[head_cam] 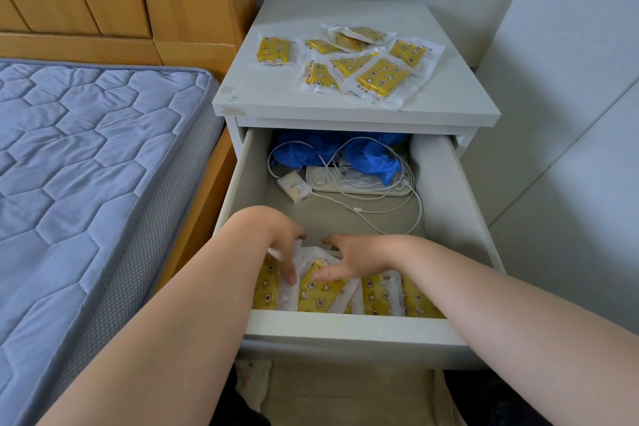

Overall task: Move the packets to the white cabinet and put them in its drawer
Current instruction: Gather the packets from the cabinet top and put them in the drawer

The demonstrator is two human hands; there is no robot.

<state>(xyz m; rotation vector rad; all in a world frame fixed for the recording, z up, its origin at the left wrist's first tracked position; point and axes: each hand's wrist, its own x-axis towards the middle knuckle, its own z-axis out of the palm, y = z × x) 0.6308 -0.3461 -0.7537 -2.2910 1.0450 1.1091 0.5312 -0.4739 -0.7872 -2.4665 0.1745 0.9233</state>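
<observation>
The white cabinet (345, 107) stands beside the bed with its top drawer (345, 325) pulled out. Several yellow star-print packets in clear wrappers (352, 59) lie scattered on the cabinet top. More of these packets (380, 294) stand in a row along the drawer's front. Both my hands reach into the drawer. My left hand (283, 249) lays straight fingers on an upright packet at the left of the row. My right hand (352, 258) rests with spread fingers on the packet next to it (318, 294).
At the back of the drawer lie blue crumpled gloves (370, 156), a white cable (380, 214), a flat white device (359, 183) and a small white sachet (294, 187). A blue quilted mattress (86, 166) in a wooden bed frame is on the left. A pale wall is on the right.
</observation>
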